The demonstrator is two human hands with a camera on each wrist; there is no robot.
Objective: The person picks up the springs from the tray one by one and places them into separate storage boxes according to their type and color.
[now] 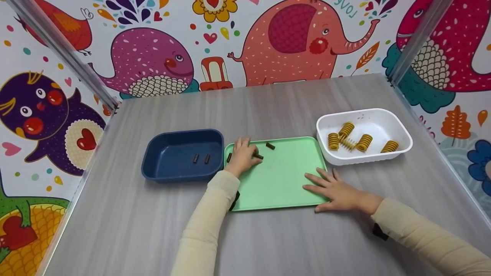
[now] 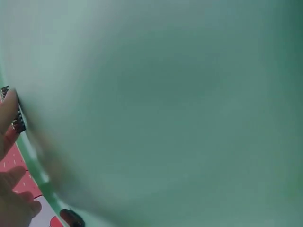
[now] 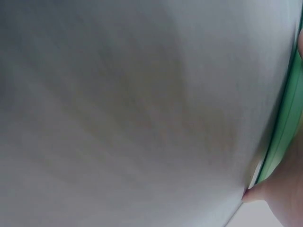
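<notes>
My left hand [image 1: 242, 156] is over the upper left of the light green tray [image 1: 284, 180]. Its thumb and finger pinch a small dark coil spring [image 2: 19, 122], whose ridges show in the left wrist view. A second dark spring [image 1: 270, 146] lies near the tray's far edge, and a third dark piece [image 1: 229, 157] is at its left rim, partly covered by the hand. With fingers spread, my right hand [image 1: 343, 194] rests on the tray's right edge, its thumb on the table side. That hand holds nothing.
Left of the tray stands a dark blue container [image 1: 161, 177] with two dark springs [image 1: 207, 158] inside. A white container [image 1: 383, 122] with several yellow springs [image 1: 364, 142] stands at the right. Printed panels [image 1: 215, 42] border the grey table [image 1: 126, 222].
</notes>
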